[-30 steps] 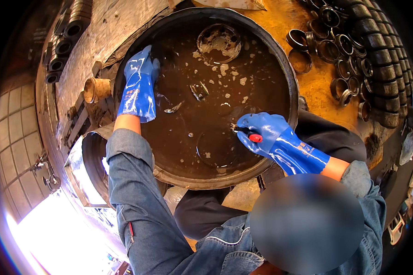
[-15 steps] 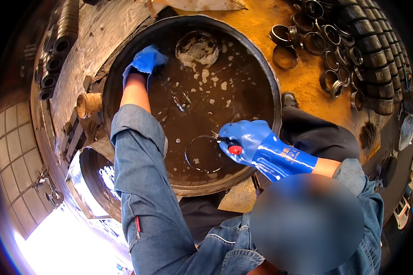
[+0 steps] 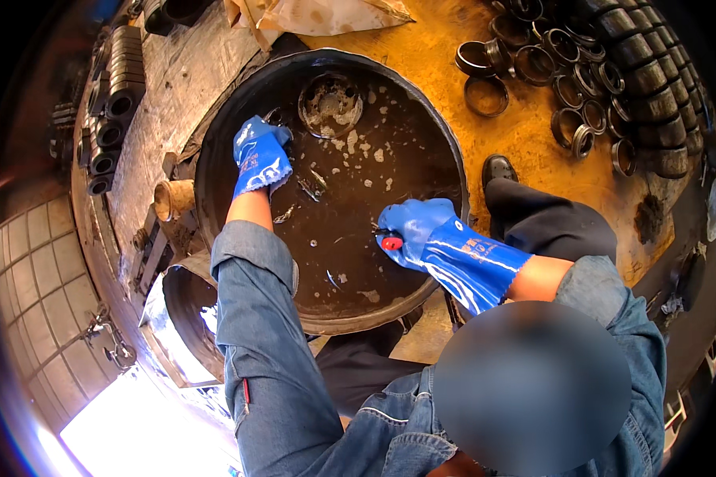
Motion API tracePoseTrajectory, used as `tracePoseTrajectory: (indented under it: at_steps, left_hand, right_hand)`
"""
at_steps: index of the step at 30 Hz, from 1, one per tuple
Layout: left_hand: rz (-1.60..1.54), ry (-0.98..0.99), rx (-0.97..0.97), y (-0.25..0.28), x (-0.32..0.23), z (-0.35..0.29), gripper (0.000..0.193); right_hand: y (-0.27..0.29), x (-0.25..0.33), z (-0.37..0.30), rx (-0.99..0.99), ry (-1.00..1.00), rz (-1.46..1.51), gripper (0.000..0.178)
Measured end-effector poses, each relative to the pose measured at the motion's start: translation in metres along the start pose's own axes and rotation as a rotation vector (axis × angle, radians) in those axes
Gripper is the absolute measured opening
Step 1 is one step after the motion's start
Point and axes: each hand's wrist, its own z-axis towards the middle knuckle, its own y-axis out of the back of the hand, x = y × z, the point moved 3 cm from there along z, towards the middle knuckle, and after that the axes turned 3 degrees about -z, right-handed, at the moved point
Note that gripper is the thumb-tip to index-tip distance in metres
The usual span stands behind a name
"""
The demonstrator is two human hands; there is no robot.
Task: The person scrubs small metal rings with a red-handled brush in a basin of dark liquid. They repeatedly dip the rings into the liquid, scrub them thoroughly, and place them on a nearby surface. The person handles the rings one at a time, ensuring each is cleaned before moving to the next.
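The right hand point(image 3: 416, 227), in a blue rubber glove, is closed around a red-ended tool point(image 3: 391, 243), whose red part juts out beside the thumb above the right side of a round, dark basin point(image 3: 358, 323). The left hand point(image 3: 259, 145), gloved alike, is over the basin's upper left part, fingers pointing away from the body; a small ring-shaped metal piece point(image 3: 274, 117) shows just beyond the fingertips, but I cannot tell whether they grip it. Both forearms run back into rolled denim sleeves point(image 3: 254, 262). Between the hands, shiny metal scraps point(image 3: 313, 186) show in murky brown liquid, with pale foam patches point(image 3: 352, 141) scattered toward the far side, where a round metal dish point(image 3: 331, 106) sits, froth inside it. Just outside the basin on the left is a short, rusty tan cylinder point(image 3: 173, 200), and nearer the body a wide metal drum point(image 3: 184, 306). To the right, a black shoe point(image 3: 499, 169) rests on the yellow-brown floor point(image 3: 533, 163); farther off, loose metal rings point(image 3: 486, 96) lie beside stacked dark cylinders point(image 3: 659, 110).
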Motion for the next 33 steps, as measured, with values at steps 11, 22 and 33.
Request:
tracePoseTrajectory:
  at_steps: [11,22,33]
  left_hand:
    - [-0.023,-0.120,-0.156,0.029,0.108,-0.051,0.043]
    - [-0.362,0.250,-0.041,0.000,0.213,-0.120,0.040]
    - [0.135,0.245,0.147,0.017,0.189,-0.137,0.047]
  right_hand:
    - [0.002,-0.009,0.004,-0.104,-0.003,0.005,0.016]
    - [0.000,-0.011,0.005,-0.010,0.006,-0.022,0.017]
    - [0.000,-0.006,0.005,0.036,-0.010,-0.041,0.020]
